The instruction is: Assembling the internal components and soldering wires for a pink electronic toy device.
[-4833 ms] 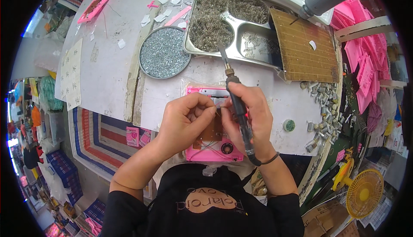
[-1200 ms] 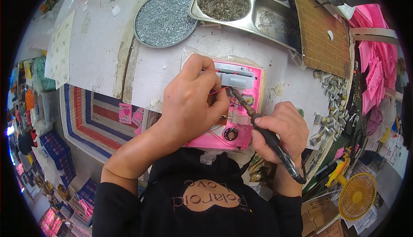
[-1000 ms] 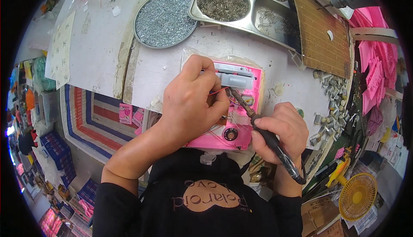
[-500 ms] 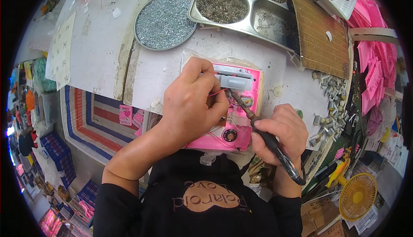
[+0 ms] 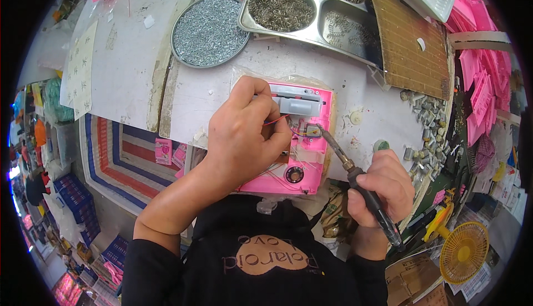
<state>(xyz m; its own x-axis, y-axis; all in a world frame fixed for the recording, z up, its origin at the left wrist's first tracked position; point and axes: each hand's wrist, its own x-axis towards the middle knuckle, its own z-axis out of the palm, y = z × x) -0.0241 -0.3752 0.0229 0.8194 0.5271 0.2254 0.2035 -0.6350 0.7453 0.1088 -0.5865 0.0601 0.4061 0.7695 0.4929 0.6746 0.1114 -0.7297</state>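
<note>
A pink plastic housing [image 5: 262, 184] lies in front of me, fitted with a grey part [image 5: 300, 107], a round black speaker [image 5: 295, 174] and thin wires. Over its left side, my left hand [image 5: 236, 137] is closed, with thumb and forefinger pinching a red wire [image 5: 276, 121]. The curled fingers hide the wire's other end and part of the housing. My right hand [image 5: 386, 189] grips a soldering iron [image 5: 368, 197] by its black handle. Its metal tip is above the housing's right side, below the grey part; whether it touches anything I cannot tell.
Beyond the housing stand a round tray of small metal pins [image 5: 211, 31] and a steel compartment tray of springs [image 5: 316, 20]. A brown board [image 5: 413, 45] lies at the far right. Small metal parts [image 5: 427, 131] are heaped nearer, above a yellow fan [image 5: 464, 252].
The soldering iron has moved right and toward me, its tip leaving the red wire's end beside my left fingers. My left hand keeps its pinch almost in place.
</note>
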